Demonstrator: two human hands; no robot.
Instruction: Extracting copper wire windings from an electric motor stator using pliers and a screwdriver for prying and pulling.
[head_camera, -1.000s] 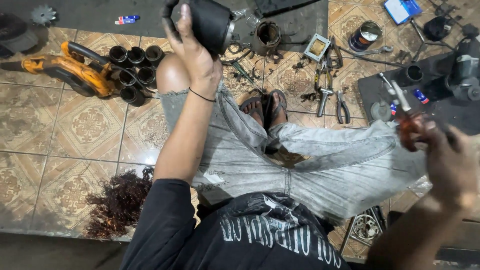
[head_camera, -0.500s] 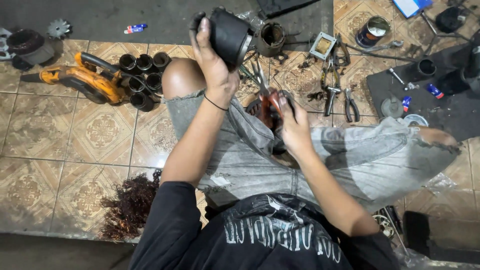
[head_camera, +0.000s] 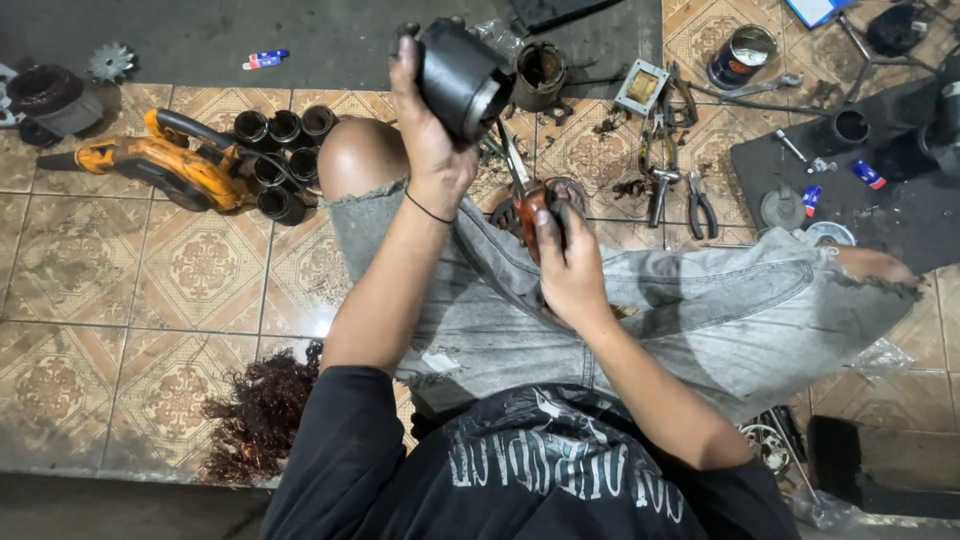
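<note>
While a black cylindrical housing (head_camera: 458, 75) is gripped in the left hand (head_camera: 430, 140) and raised above the left knee, a red-handled screwdriver (head_camera: 525, 195) is clasped in the right hand (head_camera: 570, 275), fingers wrapped round its handle. The blade is pointed up at the open, lower end of the housing and appears to meet its rim (whether the tip is actually inside cannot be told). Both hands are thus closed firmly on what they carry, neither one slack.

As to progress, the work may be judged to be somewhere in the middle. Stripped parts are already laid out: a cluster of black sleeves (head_camera: 285, 150) beside an orange power tool (head_camera: 165, 165) on the tiled floor (head_camera: 90, 300), and a heap of reddish copper wire (head_camera: 265, 415) near the left elbow, which suggests that windings have been removed from something. A second, rusty housing (head_camera: 541, 72) stands just beyond the held one. Pliers (head_camera: 680, 195) and a tin (head_camera: 741, 55) lie further right, untouched. The held housing itself looks not yet finished with, since the screwdriver is being applied to it.
</note>
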